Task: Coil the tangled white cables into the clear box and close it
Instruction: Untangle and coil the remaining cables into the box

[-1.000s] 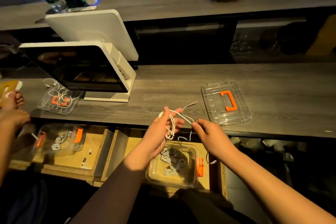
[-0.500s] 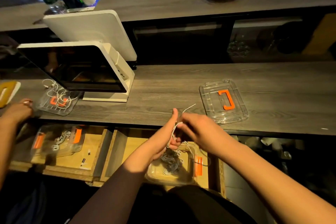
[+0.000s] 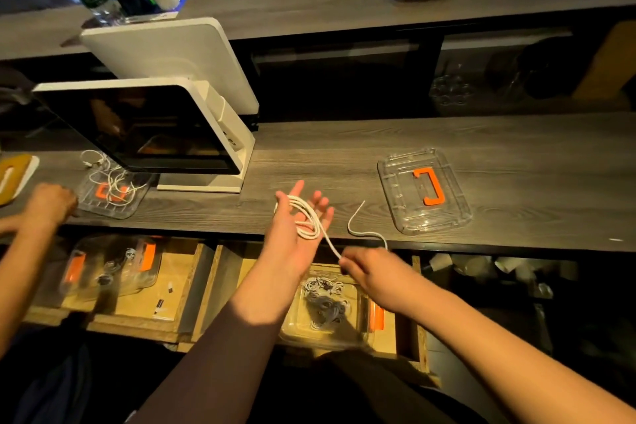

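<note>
The left hand (image 3: 296,227) is spread open with the white cable (image 3: 307,218) looped around it. The right hand (image 3: 370,270) pinches the cable's tail. The clear box (image 3: 330,310) sits below in a drawer (image 3: 389,337). Its lid (image 3: 424,190) lies at 2 o'clock on the counter (image 3: 344,155), and a screen (image 3: 144,127) stands at 10 o'clock.

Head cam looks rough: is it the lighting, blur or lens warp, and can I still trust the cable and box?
Head view: dim, with warm light on the drawers and deep shadow at the right; the counter edges bow from wide-angle warp; the right hand is slightly motion-blurred; the cable looped on the left hand reads clearly, the box below less so.
</note>
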Tool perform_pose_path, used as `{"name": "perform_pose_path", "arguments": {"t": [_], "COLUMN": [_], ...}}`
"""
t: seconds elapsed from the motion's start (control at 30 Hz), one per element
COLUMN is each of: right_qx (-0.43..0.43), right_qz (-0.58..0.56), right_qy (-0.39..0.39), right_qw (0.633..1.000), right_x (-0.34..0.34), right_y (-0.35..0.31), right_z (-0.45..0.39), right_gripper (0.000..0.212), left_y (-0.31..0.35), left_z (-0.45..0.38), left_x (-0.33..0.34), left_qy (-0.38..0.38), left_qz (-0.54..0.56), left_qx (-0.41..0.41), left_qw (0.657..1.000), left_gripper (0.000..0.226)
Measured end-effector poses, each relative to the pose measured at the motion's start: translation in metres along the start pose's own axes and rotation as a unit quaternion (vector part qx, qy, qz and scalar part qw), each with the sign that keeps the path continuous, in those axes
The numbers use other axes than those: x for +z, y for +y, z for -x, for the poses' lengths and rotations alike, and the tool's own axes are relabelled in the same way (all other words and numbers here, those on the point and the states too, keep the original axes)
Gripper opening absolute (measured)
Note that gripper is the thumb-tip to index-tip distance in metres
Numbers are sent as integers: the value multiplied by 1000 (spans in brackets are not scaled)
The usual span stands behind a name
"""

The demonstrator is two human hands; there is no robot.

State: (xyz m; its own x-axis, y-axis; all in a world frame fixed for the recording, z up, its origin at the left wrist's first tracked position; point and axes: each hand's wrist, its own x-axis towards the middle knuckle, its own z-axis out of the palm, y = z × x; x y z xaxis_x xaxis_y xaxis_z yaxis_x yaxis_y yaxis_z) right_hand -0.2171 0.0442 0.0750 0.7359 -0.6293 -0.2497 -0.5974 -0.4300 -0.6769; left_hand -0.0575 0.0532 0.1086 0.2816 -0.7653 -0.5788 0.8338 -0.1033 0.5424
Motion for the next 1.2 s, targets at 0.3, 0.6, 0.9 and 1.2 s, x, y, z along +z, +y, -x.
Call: {"name": "perform_pose_path", "arguments": {"t": [0.3,0.6,0.9,1.2], "right_qx": [-140,-59,-34,-138], "right_qz": [47,-66,-22,2], "right_qy": [21,189,-16,51], "right_qw": [989,978,999,989], "right_x": [-30,-38,17,-28], "right_y": [-26,22,4,-32], "right_z": [2,-6,6,8], "right_gripper": [20,34,28,16], "left_y": [-26,-9,-8,-18], "left_z": [4,22,7,25], "left_x": [-14,-26,-21,-14], "left_qy": [-5,-247,-18,-81], "left_qz": [-559,-467,-98,-545], "left_qx": [77,-176,6,-65], "left_qw": [825,831,995,832], "left_gripper": [63,51,48,66]}}
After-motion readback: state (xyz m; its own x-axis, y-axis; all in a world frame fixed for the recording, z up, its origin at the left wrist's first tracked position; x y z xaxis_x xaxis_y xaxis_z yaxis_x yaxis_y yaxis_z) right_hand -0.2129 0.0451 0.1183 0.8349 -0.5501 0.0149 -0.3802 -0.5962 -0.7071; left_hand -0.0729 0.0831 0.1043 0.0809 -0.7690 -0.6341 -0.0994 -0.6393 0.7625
